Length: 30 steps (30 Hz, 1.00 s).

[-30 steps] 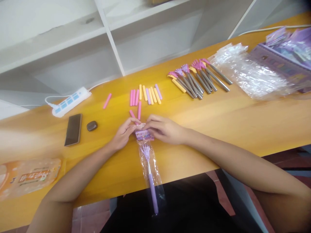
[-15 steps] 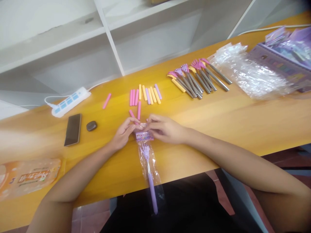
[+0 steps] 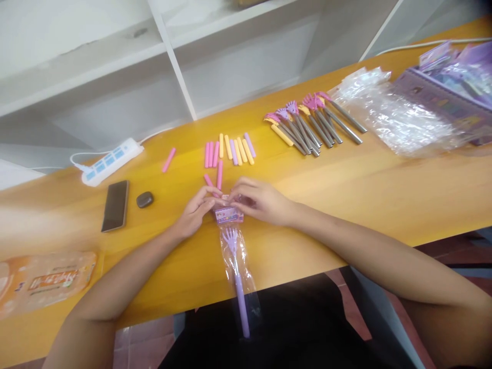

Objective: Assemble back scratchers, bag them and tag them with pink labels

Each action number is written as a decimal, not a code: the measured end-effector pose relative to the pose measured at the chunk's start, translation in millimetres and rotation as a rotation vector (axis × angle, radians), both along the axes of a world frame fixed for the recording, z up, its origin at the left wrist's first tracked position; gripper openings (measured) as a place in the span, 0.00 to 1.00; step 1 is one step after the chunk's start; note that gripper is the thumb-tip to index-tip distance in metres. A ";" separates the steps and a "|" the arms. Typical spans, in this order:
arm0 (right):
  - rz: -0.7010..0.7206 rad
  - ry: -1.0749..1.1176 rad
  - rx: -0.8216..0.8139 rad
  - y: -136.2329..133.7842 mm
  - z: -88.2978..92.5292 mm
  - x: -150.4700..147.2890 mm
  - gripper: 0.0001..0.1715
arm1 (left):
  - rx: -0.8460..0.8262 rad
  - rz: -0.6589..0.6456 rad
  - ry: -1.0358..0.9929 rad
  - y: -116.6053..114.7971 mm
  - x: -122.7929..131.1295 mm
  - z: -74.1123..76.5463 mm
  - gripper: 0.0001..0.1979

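Observation:
A purple back scratcher (image 3: 240, 302) with a hand-shaped head lies inside a clear plastic bag (image 3: 249, 279), its handle reaching past the table's front edge. The bag's printed header card (image 3: 229, 215) is at the top, below my fingers. My left hand (image 3: 196, 210) grips the bag's upper left edge between thumb and fingers. At the upper right of the bag, my right hand (image 3: 257, 201) is closed in a pinch on it. The fingers partly cover the bag's top end. Just beyond my hands lie two pink handle tubes (image 3: 220, 175).
Pink, yellow and purple tubes (image 3: 232, 150) lie in a row beyond my hands. Several metal-rod back scratchers (image 3: 313, 125), clear bags (image 3: 411, 118) and a purple box (image 3: 442, 97) are at right. Left are a phone (image 3: 115, 206), black case (image 3: 145, 199), power strip (image 3: 112, 162) and orange package (image 3: 49, 279).
My right hand has shifted slightly at the bag's top, its fingers raised a little. My left hand and the bagged back scratcher are almost unmoved.

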State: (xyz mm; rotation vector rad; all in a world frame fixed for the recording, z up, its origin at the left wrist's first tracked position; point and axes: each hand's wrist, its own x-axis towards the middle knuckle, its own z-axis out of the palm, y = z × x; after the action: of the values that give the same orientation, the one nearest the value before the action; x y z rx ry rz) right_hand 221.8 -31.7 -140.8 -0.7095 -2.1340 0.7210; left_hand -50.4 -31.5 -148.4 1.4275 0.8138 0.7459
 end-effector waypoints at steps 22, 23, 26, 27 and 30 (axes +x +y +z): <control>-0.002 -0.147 -0.081 -0.7 -3.8 -0.5 0.11 | 0.114 -0.108 0.065 -1.3 7.9 3.1 0.15; 0.000 -0.158 -0.089 -0.8 -4.8 -1.0 0.11 | 0.121 -0.111 0.073 -1.7 8.5 4.2 0.16; -0.012 -0.197 -0.127 -2.5 -6.8 -3.2 0.14 | 0.140 -0.127 0.078 -2.2 9.5 6.6 0.16; -0.025 -0.210 -0.139 -3.4 -7.2 -4.1 0.15 | 0.145 -0.134 0.078 -2.1 9.5 6.9 0.16; -0.057 -0.236 -0.171 -6.1 -7.5 -6.8 0.18 | 0.150 -0.146 0.080 -1.7 8.8 6.5 0.18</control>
State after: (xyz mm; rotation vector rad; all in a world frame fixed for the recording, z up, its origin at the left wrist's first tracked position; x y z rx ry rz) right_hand 215.0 -37.8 -148.3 -0.9850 -2.2718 0.8307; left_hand -41.6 -33.2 -141.9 1.6415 0.7180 0.6517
